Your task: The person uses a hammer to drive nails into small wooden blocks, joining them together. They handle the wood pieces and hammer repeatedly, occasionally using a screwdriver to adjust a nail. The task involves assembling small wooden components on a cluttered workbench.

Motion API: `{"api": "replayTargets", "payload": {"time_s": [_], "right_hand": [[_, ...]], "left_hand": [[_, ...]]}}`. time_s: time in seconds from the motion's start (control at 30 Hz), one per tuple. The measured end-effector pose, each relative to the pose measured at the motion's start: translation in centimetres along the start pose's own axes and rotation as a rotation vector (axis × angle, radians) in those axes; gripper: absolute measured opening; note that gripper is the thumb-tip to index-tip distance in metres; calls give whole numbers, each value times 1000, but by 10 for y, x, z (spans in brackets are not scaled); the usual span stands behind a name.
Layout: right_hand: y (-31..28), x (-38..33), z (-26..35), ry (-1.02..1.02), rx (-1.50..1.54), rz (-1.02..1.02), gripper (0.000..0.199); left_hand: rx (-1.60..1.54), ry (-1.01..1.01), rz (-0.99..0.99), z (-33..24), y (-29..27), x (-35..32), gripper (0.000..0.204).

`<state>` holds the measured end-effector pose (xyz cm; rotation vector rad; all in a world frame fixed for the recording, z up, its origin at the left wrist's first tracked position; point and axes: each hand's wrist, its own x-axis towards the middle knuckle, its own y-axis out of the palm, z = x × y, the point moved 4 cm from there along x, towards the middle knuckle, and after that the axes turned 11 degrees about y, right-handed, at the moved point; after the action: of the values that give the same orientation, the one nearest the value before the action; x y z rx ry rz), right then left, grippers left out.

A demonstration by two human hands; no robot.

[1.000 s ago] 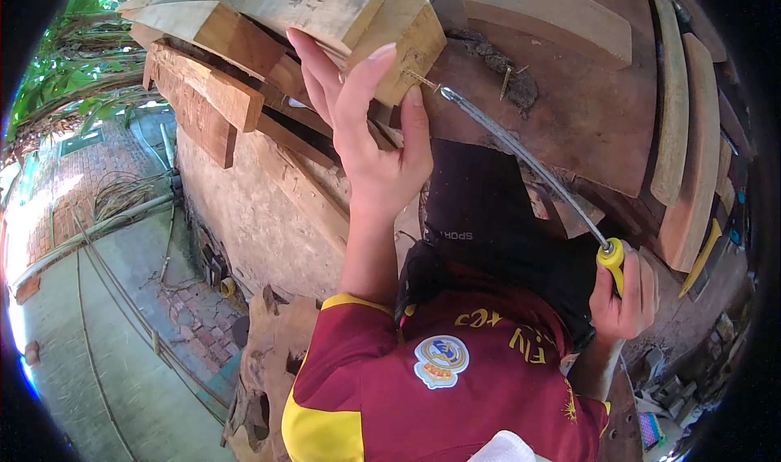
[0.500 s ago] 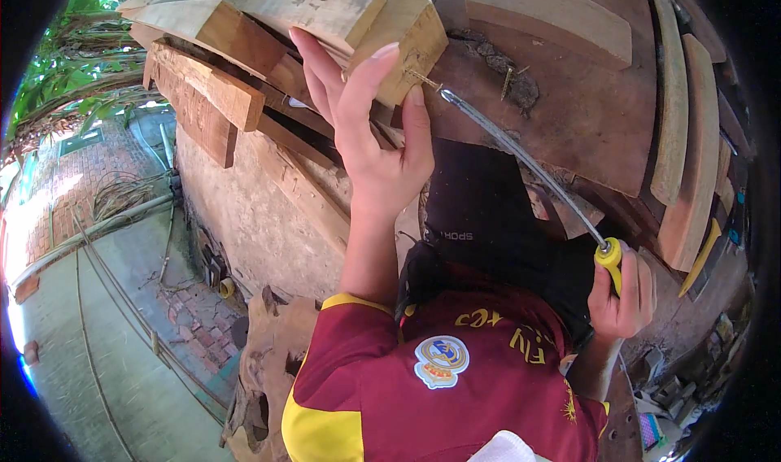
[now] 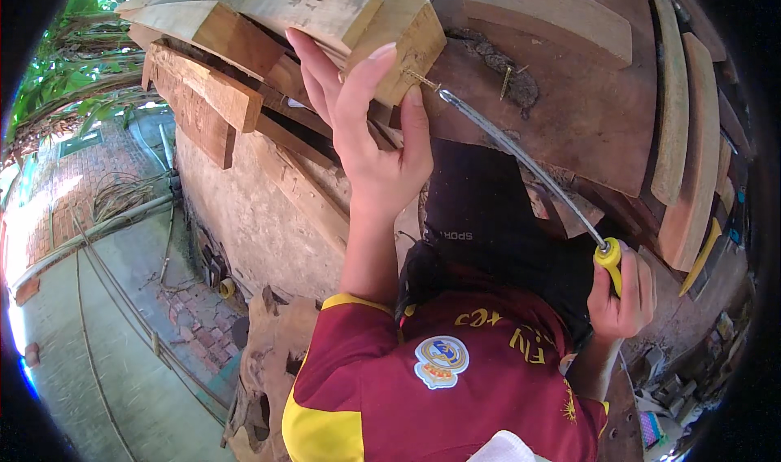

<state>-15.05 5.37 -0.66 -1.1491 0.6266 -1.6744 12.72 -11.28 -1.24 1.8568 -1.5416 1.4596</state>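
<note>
Around the near end of a squared wooden block (image 3: 408,43) my left hand (image 3: 376,141) has its fingers on one side and its thumb below. From the block's end face sticks a brass-coloured screw (image 3: 421,78), its threads partly showing beside my thumb. My right hand (image 3: 625,299) is wrapped round the yellow handle of a long screwdriver (image 3: 525,159). The shaft slants up and left, and its tip lies at the screw's head; whether they touch is hard to tell. The block lies against a longer pale beam (image 3: 293,5).
More cut timber (image 3: 203,84) is stacked on the left. Curved wooden pieces (image 3: 549,15) lie on the brown board at the far right. A loose screw (image 3: 506,81) rests by a dark clump (image 3: 521,92). A gnarled wood stump (image 3: 272,372) stands at lower left.
The view has shifted very slightly. Both hands, the screwdriver and the screw keep the same places relative to each other.
</note>
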Motion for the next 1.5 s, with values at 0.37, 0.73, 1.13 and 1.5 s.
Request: {"api": "replayTargets", "payload": {"time_s": [0.37, 0.73, 1.13, 1.5], "right_hand": [[-5, 1, 1, -96, -42, -64, 34], [-19, 4, 7, -154, -190, -94, 31], [-16, 18, 12, 34, 1, 110, 34], [-20, 29, -5, 825, 604, 881, 33]], "left_hand": [[-11, -6, -3, 1, 0, -1, 51], [-18, -10, 2, -1, 0, 0, 52], [105, 29, 75, -4, 0, 0, 52], [214, 71, 227, -11, -2, 2, 59]]}}
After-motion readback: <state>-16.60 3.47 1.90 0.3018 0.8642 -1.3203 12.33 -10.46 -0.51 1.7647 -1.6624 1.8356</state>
